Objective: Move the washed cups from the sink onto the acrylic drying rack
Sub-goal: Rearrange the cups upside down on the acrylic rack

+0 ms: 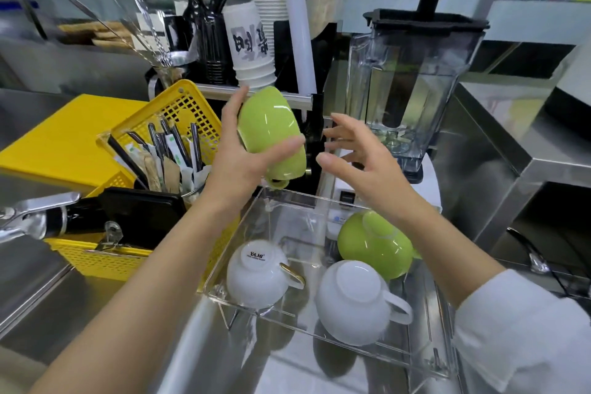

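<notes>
My left hand [238,150] grips a green cup [271,125], turned upside down with its handle pointing down, above the far left corner of the clear acrylic drying rack [415,352]. Just to the right of that cup hovers my right hand [358,163], fingers spread and holding nothing. Three cups rest upside down in the rack: a white cup with a gold handle [256,278] at the near left, a white cup [351,301] at the near middle, and a second green cup [374,243] behind it. No part of the sink basin can be clearly made out.
A yellow perforated basket [105,259] with straws and utensils sits left of the rack. A clear blender jug [406,80] stands behind the rack at right. Stacked paper cups [252,41] and a black utensil holder [208,41] stand at the back. A tap handle [38,214] juts in from the left.
</notes>
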Demonstrator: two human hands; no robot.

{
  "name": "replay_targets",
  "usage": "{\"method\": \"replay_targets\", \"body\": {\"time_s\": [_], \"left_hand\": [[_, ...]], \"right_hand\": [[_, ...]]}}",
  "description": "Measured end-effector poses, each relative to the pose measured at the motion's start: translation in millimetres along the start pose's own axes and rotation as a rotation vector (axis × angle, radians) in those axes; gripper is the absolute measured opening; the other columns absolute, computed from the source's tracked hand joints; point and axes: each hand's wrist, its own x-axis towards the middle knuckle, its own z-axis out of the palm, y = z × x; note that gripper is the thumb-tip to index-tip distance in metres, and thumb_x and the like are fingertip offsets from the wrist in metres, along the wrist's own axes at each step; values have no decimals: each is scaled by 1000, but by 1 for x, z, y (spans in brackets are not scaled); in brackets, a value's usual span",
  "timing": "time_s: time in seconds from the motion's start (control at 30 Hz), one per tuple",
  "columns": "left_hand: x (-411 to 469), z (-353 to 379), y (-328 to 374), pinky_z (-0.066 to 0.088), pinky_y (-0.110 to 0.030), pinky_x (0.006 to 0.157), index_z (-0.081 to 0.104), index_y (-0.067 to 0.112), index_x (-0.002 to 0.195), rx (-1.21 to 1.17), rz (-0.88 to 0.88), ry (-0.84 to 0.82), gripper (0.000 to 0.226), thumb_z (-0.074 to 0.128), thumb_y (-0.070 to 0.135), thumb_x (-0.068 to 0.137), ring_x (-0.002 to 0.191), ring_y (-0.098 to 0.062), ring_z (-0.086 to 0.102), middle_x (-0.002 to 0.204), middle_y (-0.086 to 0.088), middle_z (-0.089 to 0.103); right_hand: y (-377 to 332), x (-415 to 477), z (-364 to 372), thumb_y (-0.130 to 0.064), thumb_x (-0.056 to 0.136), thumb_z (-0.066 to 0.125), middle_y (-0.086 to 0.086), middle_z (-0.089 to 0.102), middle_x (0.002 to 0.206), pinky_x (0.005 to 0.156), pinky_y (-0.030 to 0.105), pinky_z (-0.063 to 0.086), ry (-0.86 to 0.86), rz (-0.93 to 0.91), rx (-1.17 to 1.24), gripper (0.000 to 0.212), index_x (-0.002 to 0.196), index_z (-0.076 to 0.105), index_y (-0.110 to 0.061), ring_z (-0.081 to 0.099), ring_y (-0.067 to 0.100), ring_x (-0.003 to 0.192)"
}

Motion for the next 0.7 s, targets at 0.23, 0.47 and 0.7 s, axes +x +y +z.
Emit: {"method": "replay_targets", "body": {"time_s": [0.23,0.47,0.7], "left_hand": [[-3,10,12,55,-58,77,49,18,122,-695,-517,133,65,71,48,69,104,-35,62,119,-15,60],[-6,-1,0,56,-53,65,43,19,129,-520,-530,-21,78,77,34,62,113,-36,56,134,-11,48],[0,-21,-18,46,-40,80,61,30,97,-443,-509,-161,51,82,38,52,102,-27,55,111,-2,61]], "right_hand": [[1,1,25,-29,73,74,-4,59,113,80,12,41,-173,-121,-224,60,126,47,-21,54,7,99],[9,-2,25,6,75,66,15,68,95,82,38,56,-169,82,173,37,101,56,-18,67,29,84],[9,3,11,18,77,51,8,74,69,57,25,58,-269,332,674,26,97,61,4,70,21,62]]}}
